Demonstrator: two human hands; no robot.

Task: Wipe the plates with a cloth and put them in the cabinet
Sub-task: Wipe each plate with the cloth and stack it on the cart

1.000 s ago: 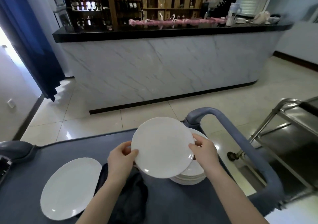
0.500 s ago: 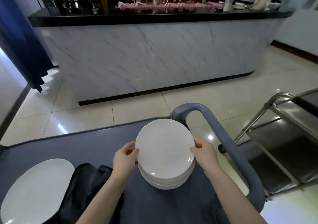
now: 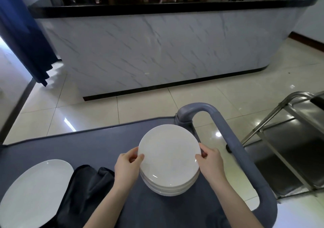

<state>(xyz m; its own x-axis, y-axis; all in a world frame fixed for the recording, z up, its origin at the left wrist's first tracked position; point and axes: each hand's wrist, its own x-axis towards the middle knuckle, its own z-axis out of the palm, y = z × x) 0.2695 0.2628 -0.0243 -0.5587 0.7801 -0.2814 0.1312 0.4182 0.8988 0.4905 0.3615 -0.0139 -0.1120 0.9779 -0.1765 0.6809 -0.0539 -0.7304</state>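
Note:
A stack of round white plates [image 3: 169,157] stands on the grey cart top [image 3: 98,149], near its right end. My left hand [image 3: 128,166] grips the stack's left rim and my right hand [image 3: 209,163] grips its right rim, fingers curled around the edges. A single large white plate [image 3: 33,191] lies flat at the cart's left. Between that plate and the stack lies a crumpled dark cloth [image 3: 84,192], partly under my left forearm.
The cart's grey handle [image 3: 233,140] curves along its right side. A steel trolley [image 3: 289,140] stands to the right on the tiled floor. Ahead is a marble-fronted bar counter [image 3: 157,49] with a black top; a blue curtain [image 3: 22,35] hangs at left.
The plate I held tilted above the stack a second ago now rests flat on top of it. Both hands have shifted down onto the stack's rims.

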